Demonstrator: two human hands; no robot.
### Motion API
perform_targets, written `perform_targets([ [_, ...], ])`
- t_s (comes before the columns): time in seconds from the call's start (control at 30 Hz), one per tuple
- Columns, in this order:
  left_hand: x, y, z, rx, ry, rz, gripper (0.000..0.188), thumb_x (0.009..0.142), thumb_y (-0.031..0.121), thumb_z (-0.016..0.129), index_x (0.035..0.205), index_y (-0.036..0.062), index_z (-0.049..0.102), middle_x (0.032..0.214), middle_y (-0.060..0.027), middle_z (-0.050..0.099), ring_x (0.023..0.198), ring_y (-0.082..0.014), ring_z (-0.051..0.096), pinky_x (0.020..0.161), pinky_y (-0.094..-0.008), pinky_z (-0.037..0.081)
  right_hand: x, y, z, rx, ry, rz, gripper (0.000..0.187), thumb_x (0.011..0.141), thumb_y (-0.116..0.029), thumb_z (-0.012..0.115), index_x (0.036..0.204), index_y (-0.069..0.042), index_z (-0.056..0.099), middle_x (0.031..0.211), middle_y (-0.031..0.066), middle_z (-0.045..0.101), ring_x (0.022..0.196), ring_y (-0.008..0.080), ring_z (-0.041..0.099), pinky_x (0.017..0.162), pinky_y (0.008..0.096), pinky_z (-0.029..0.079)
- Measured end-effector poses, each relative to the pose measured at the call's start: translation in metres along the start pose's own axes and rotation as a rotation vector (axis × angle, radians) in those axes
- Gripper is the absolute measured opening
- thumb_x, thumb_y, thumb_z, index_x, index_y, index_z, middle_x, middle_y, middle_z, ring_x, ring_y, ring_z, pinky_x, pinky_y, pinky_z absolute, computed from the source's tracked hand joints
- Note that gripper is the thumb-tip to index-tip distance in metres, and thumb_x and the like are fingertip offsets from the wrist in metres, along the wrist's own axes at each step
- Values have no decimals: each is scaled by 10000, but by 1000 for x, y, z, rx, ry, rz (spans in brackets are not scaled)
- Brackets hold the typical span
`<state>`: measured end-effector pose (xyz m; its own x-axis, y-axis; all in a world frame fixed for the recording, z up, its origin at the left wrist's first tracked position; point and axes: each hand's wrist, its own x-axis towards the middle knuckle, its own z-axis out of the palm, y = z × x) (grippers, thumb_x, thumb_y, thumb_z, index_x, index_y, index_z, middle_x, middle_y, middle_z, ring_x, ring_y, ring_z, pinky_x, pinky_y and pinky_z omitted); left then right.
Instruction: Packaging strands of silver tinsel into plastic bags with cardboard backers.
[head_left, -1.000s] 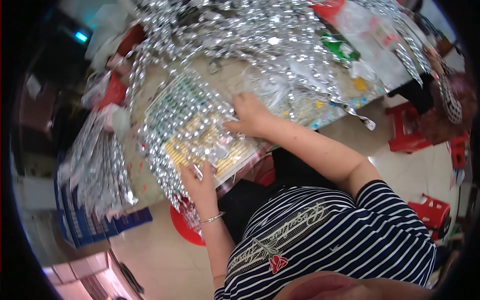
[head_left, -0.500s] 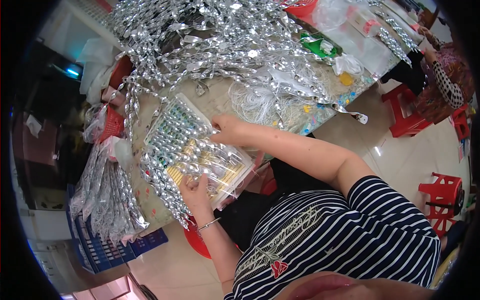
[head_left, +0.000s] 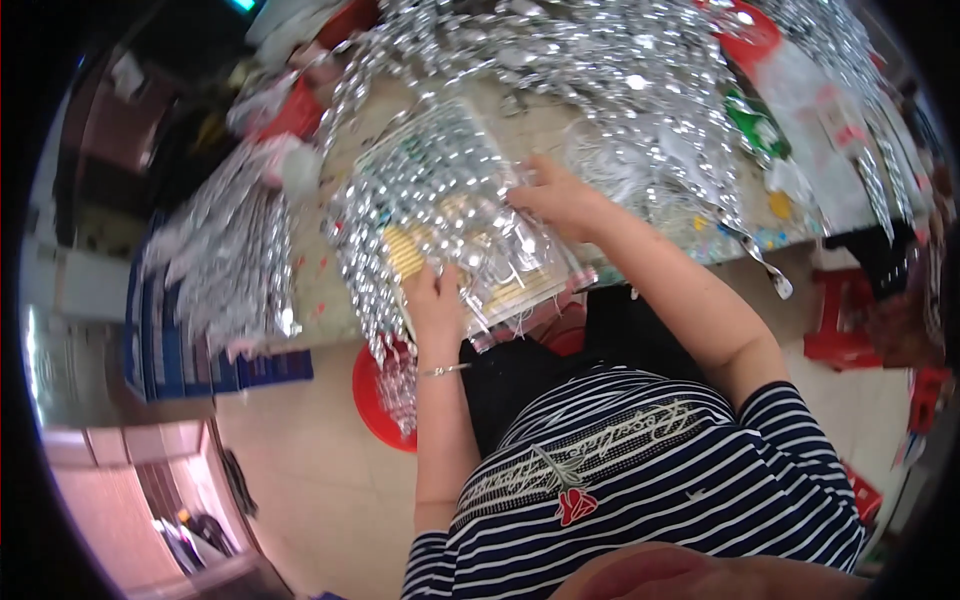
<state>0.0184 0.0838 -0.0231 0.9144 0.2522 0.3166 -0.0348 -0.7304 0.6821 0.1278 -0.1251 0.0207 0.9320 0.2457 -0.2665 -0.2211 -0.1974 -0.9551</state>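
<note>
A pale board [head_left: 478, 122] lies tilted on the table in front of me, with rows of twisted silver foil strands [head_left: 420, 175] across it. Yellow stripes [head_left: 405, 252] show on its lower part. My left hand [head_left: 432, 300] is at the board's near left side, its fingers bent down on the strands; what they grip is too blurred to make out. Over the board's right edge, my right hand [head_left: 562, 198] has thumb and fingers pinched together at the strand ends. Whatever is between them is hidden. Clear, shiny film or strand ends [head_left: 495, 265] lie between both hands.
A large heap of silver strands [head_left: 580, 50] covers the table's far side, beside white threads [head_left: 610, 150]. Bagged strands [head_left: 225, 250] hang at the left above blue crates [head_left: 160, 340]. A red basin [head_left: 375, 400] stands below the table edge; a red stool [head_left: 840, 320] is at right.
The view has turned and shifted, so the table sits higher and straighter. Both hands stay at the board, the right one still pinched at its right side. More of the red basin shows.
</note>
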Motion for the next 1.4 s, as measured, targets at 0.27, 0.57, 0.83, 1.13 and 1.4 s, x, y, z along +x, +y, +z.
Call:
perform_targets([
  [0.27,-2,-10,1,-11,-9,-35,240,930,196,526,908,-31,601,829,-227,545,781,-366,524,732,-454,416,9,14,-3,-312,-8,-136,708,762,-202,759,1344,30,430,1198,220,578,1023,263,591,797,352,504],
  [0.57,-8,9,5,28,84,17,279,924,151,549,1091,-55,634,922,-210,553,855,-339,558,769,-411,451,-18,-7,-12,199,-124,-193,445,810,-65,645,1217,30,492,1015,83,616,833,146,586,753,290,469],
  [0.83,-7,23,3,205,172,117,239,860,79,612,1075,-10,661,926,-189,571,858,-333,559,773,-414,440,-23,13,-17,155,-93,-82,416,829,-62,616,1218,27,500,956,67,600,820,136,582,753,283,473],
  [1.13,-8,40,0,-48,170,117,258,921,93,536,1134,-22,623,964,-173,584,921,-336,545,831,-434,431,-37,-6,-21,175,-94,-99,446,845,-56,609,1267,22,485,1061,71,625,897,132,594,805,277,479],
  [1.4,-6,85,5,-518,93,-20,310,994,143,454,1217,-44,561,1043,-233,652,957,-341,644,834,-380,502,-62,-29,-63,111,-22,-219,559,878,-91,614,1381,22,400,1086,64,606,949,136,578,826,292,485],
])
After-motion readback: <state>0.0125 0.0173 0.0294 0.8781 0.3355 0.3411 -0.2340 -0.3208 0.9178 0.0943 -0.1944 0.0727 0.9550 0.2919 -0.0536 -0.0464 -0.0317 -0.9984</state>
